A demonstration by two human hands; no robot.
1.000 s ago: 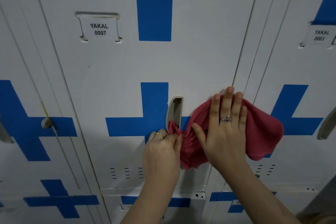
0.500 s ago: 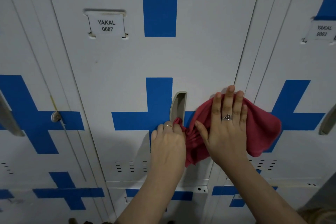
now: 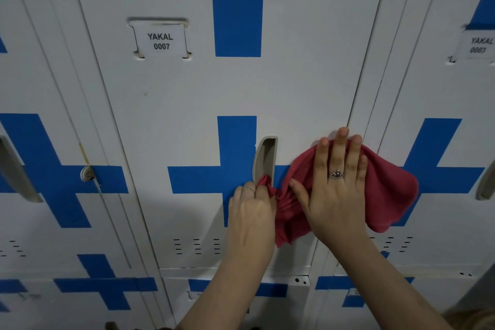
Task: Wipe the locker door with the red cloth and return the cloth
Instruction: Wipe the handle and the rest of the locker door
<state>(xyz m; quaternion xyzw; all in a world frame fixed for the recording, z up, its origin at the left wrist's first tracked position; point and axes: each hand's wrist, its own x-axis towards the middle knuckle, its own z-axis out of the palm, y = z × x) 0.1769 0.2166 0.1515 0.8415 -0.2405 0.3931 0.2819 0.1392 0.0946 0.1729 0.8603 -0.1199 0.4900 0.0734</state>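
White metal lockers with blue cross markings are filling the whole view. Nearest the camera, two bare forearms are reaching up from the bottom edge.

The left hand [image 3: 251,211] is pinching a bunched end of the red cloth [image 3: 388,190] with curled fingers, at the lower end of the recessed handle [image 3: 265,161]. A tuft of the cloth is sitting inside the recess.

The right hand [image 3: 334,195] is lying flat on the cloth, fingers straight and slightly spread, pressing it against the locker door [image 3: 187,115]. A ring [image 3: 336,173] is showing on one finger. Its fingertips are reaching past the cloth's upper edge onto white metal near the door's right edge.

The cloth is spreading rightward from the handle, across the door's right edge and onto the blue cross of the neighbouring locker [image 3: 442,88].

Below the hands, rows of vent slots [image 3: 197,246] are showing in the door. Higher up, a label [image 3: 161,41] reading YAKAL 0007 is sitting in its holder. Further right, a second label [image 3: 480,45], blurred, is reading YAKAL 0003. On the left-hand locker, a small round lock [image 3: 87,173] is sitting at the door edge.
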